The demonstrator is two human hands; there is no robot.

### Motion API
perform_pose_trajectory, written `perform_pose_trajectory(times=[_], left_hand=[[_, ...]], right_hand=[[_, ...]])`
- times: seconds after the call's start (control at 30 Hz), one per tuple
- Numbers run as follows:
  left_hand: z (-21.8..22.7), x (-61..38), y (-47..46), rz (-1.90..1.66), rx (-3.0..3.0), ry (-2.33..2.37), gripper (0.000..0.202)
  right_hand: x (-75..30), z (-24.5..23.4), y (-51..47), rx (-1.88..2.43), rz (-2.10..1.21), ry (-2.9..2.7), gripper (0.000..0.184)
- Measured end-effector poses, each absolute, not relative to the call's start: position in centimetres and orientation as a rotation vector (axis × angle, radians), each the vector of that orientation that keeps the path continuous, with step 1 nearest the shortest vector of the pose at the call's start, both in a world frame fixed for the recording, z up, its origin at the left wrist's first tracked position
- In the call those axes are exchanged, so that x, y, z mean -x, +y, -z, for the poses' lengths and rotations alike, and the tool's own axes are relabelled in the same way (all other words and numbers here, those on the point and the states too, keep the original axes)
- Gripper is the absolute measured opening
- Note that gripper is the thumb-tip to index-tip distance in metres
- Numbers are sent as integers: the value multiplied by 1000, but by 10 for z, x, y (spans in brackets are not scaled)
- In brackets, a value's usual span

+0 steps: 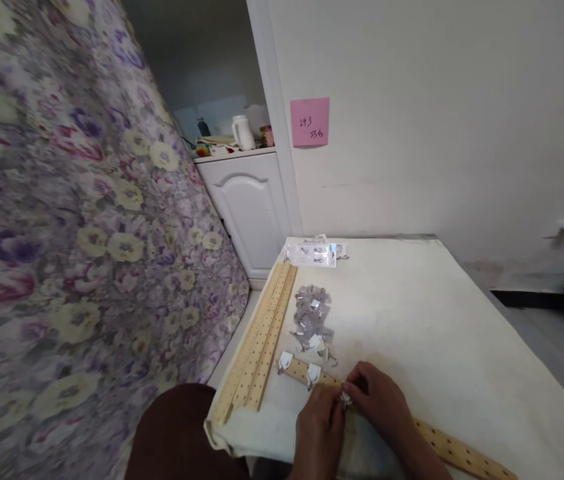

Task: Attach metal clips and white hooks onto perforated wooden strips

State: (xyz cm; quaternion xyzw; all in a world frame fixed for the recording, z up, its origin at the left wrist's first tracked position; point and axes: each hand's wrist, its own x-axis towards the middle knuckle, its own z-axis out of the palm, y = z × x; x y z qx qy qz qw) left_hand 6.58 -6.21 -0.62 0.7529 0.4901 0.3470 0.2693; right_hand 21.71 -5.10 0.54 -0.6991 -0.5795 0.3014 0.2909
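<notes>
Right fingers (359, 379): pinching one small hook (346, 399).
Left fingers (331, 395): curled close against it; can't tell their grip.
Drilled strip (455, 448): one, beneath my fingers, long axis 10-to-4 o'clock.
White hooks (313, 373): two, on strip, 10 o'clock of me, metal ends toward 7.
Side strips (262, 340): apparently three, at 10, axis 1-to-7.
Bagged hooks (313, 313): heap at 11, uncountable.

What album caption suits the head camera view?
Left hand and right hand meet at a white hook over a dotted wooden strip.
</notes>
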Motion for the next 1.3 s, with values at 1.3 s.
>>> perform_pose_trajectory(times=[1.3], left_hand=[[22, -50, -68, -1116, -1994, 1123, 15]], right_hand=[[-213, 16, 6, 1691, -908, -1545, 15]])
